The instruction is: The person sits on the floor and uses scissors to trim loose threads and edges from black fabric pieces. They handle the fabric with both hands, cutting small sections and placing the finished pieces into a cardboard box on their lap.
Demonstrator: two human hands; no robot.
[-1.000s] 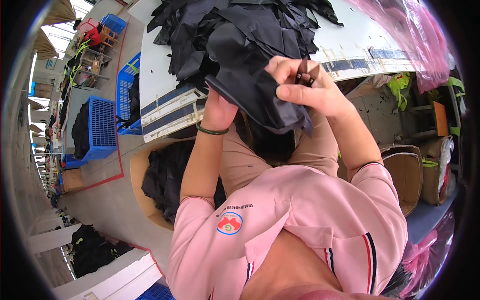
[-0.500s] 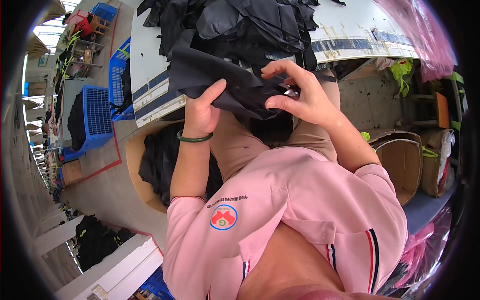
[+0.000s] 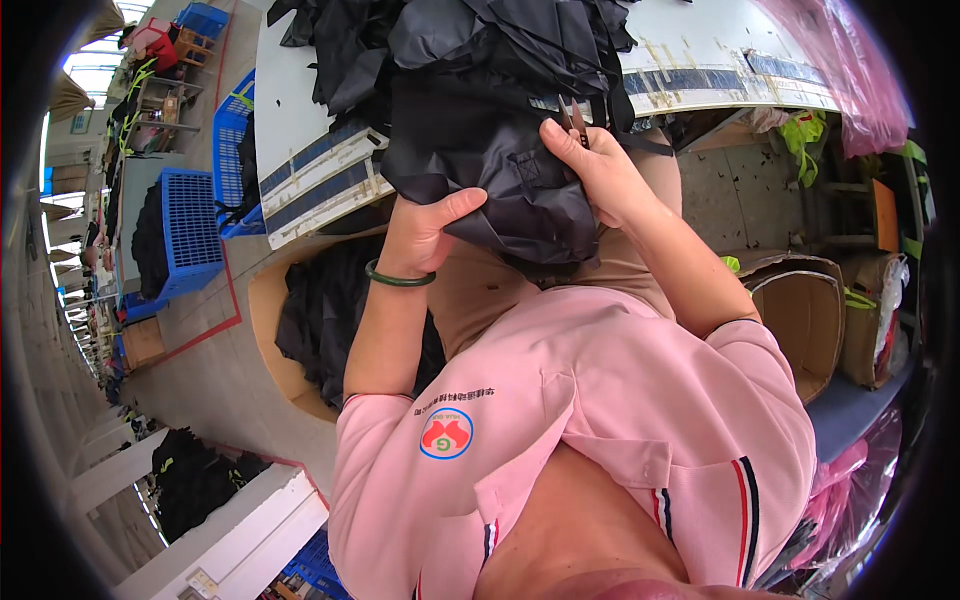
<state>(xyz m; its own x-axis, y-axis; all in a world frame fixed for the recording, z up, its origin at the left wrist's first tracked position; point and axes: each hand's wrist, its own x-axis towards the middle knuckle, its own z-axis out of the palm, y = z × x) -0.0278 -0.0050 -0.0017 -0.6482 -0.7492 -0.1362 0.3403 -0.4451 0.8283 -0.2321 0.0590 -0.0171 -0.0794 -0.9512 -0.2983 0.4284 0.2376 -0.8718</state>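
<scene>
A piece of black fabric (image 3: 435,125) hangs spread between my hands at the table's front edge, above my lap. My left hand (image 3: 432,225) is closed on its lower left side, thumb lying on top. At its right side is my right hand (image 3: 605,180), closed around small thread snips (image 3: 574,118) while its thumb presses by the cloth. The blades point up and away from me; the handles are hidden in the palm. A stitched square with a cross shows on the fabric near my right hand.
A heap of black fabric pieces (image 3: 480,35) covers the white table (image 3: 690,50) ahead. Below left stands a cardboard box (image 3: 268,330) with more black cloth. Blue plastic crates (image 3: 195,225) stand farther left. At right are an open cardboard box (image 3: 800,320) and pink plastic sheeting (image 3: 850,70).
The fabric has been turned and spread, bringing the stitched square into view. My right hand has shifted from the cloth's end to its upper right side; the snips' blades now point upward.
</scene>
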